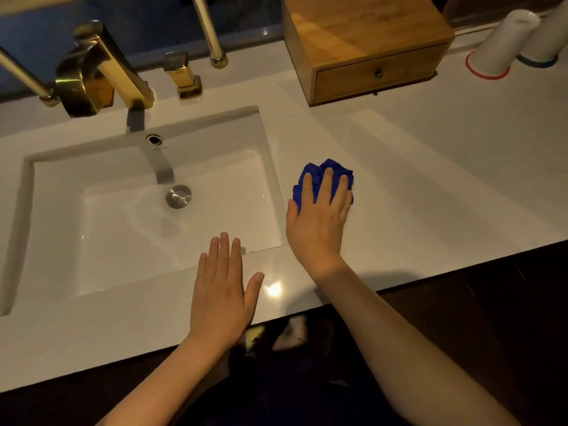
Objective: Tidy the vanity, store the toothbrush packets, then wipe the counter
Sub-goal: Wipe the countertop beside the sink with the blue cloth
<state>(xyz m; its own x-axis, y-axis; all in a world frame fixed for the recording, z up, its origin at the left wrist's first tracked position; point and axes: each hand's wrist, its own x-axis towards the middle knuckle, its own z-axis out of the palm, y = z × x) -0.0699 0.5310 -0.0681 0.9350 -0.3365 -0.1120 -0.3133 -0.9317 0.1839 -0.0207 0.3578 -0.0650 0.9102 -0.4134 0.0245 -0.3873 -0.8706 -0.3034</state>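
Head view: blue cloth (325, 176) bunched on white counter (430, 186), just right of sink (270, 179), pressed flat under right hand (319, 216). Left hand (221, 290) spread open, empty, on front edge. Wooden drawer box (368, 47) shut behind. Wiping step, seemingly; next, sweeping strokes outward, keeping pressure.

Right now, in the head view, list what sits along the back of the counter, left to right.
Gold faucet → gold handle → wooden drawer box → red-rimmed white cup → blue-rimmed white cup.
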